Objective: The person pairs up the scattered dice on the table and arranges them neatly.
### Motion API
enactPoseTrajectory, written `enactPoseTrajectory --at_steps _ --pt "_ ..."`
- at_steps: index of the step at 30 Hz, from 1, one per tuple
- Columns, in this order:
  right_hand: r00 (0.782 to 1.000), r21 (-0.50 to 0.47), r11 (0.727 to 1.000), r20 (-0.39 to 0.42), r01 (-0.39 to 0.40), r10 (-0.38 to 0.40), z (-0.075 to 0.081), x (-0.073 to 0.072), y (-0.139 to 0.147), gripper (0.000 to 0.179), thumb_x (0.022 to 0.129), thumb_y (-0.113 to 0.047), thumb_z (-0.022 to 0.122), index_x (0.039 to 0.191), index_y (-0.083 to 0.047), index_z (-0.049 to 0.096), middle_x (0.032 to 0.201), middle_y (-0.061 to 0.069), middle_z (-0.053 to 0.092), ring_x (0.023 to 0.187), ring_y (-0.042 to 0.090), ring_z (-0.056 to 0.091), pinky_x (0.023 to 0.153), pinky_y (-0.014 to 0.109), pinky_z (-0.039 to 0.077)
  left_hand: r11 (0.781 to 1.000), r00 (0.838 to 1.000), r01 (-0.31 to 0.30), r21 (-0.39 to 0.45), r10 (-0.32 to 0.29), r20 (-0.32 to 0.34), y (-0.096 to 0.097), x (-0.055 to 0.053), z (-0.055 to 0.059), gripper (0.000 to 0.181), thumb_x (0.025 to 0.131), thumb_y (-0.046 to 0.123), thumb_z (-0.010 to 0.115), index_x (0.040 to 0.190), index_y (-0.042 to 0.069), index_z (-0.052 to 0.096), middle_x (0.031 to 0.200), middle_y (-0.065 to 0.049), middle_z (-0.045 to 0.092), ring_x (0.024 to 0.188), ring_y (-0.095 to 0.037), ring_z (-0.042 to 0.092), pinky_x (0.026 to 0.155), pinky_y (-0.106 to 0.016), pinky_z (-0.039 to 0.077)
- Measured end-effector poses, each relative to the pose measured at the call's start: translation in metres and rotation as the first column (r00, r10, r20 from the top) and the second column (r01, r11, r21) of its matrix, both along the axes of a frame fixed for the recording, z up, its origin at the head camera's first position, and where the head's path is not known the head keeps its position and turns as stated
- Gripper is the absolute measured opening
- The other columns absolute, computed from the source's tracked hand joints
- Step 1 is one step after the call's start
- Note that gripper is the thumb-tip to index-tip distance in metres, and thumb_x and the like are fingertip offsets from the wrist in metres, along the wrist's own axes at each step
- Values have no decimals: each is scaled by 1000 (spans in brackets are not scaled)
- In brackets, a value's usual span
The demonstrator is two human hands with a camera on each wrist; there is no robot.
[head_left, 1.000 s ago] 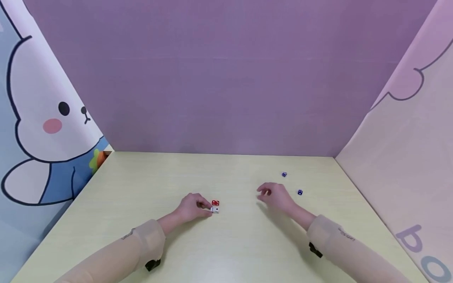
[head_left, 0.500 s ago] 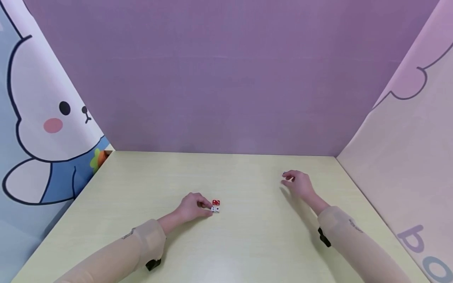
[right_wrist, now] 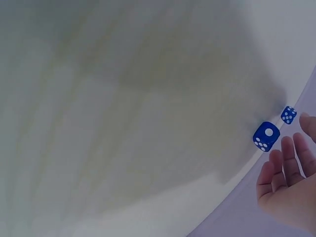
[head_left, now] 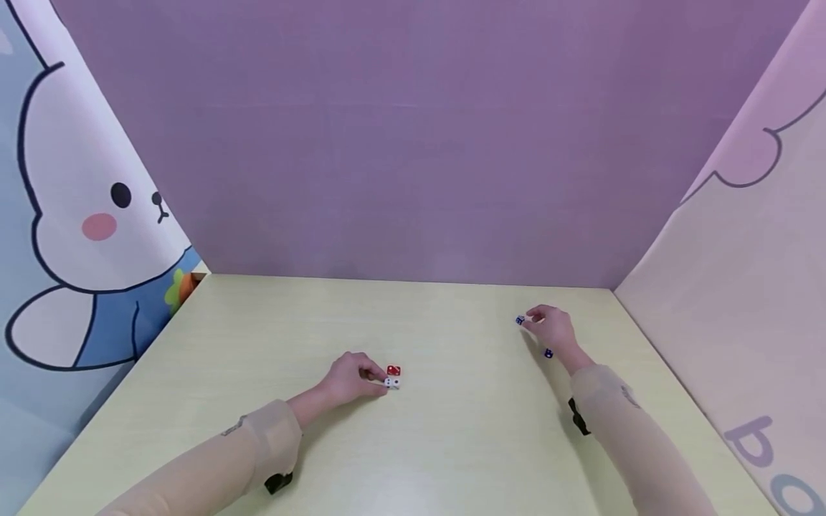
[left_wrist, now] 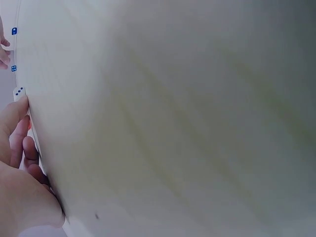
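Note:
My left hand [head_left: 347, 378] is at the left side of a white die [head_left: 391, 383] with dark pips, thumb and index fingertips right at it. A red die [head_left: 393, 370] sits against its far side; fingers mostly hide it in the left wrist view, where the thumb touches the white die [left_wrist: 19, 92]. My right hand [head_left: 551, 330] reaches to the back right, fingers loosely bent, thumb apart. Its fingertips are beside a blue die [head_left: 520, 320] with white pips. A second blue die [head_left: 548, 353] lies nearer, under the wrist; in the right wrist view it is the larger blue die [right_wrist: 266, 137].
The pale wooden table [head_left: 413, 459] ends at a purple back wall [head_left: 413, 158]. A rabbit-printed panel [head_left: 97, 179] stands at the left, a pale lettered panel [head_left: 742, 287] at the right.
My right hand has moved right and back to the farther blue die, passing over the nearer one, which shows again beside the wrist. The left hand and its dice have stayed in place.

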State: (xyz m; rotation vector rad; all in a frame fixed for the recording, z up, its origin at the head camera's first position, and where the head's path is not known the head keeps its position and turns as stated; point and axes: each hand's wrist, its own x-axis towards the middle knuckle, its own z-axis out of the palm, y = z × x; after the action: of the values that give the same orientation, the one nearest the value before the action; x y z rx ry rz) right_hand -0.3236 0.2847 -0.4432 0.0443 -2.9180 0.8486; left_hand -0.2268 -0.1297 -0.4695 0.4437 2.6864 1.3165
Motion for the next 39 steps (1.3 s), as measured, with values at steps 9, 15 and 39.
enactPoseTrajectory --at_steps 9,15,39 --pt "998 30 999 69 9 -11 -5 -8 0 32 86 -16 68 109 4 62 103 20 65 94 33 61 82 42 48 1000 1000 2 -13 -2 5 3 0 -2 16 71 18 83 83 16 74 81 5 62 75 -11 52 68 -25 44" --pt "998 70 998 67 -12 7 -5 -12 -6 25 86 -15 66 104 2 66 102 18 67 95 33 61 85 44 48 1000 1000 1 -15 0 7 4 0 -2 15 70 18 83 82 17 74 80 5 61 75 -12 52 69 -27 44" --pt "987 -45 988 59 -148 150 -4 6 -44 18 81 -17 74 95 -6 74 94 10 72 88 23 65 75 33 50 1000 1000 5 -14 -5 2 1 -1 -2 15 71 18 83 83 17 74 80 5 62 75 -12 52 68 -26 44"
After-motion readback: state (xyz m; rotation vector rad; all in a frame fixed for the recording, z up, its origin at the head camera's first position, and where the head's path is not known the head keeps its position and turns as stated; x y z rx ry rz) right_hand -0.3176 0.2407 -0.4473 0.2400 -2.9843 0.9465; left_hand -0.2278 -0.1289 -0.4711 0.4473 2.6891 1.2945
